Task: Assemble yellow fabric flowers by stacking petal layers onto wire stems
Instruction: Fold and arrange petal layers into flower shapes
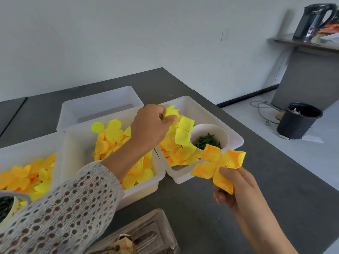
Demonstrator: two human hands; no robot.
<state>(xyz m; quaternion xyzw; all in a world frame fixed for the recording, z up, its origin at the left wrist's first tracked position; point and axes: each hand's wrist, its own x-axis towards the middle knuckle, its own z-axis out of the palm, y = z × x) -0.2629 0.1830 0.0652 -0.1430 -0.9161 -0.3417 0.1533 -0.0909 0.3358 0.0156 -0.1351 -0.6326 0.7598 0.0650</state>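
My left hand (pixel 152 125) reaches over the right white bin (pixel 203 110) and pinches a pale yellow petal layer (pixel 171 111), lifted above the petal pile (pixel 181 147) in that bin. My right hand (pixel 236 186) holds an orange-yellow flower (pixel 218 162) of several spread petals in front of the bin, fingers curled under it. Whether a wire stem is there is hidden by the hand. A white cup of green pieces (pixel 208 139) sits in the same bin.
A middle bin (pixel 77 143) and a left bin (pixel 16 149) hold more yellow petals; another white bin (pixel 102 101) stands behind. A cup of green bits (pixel 9 206) is at the left edge, a brown tray (pixel 145 233) near me. The dark table (pixel 256 153) ends at right.
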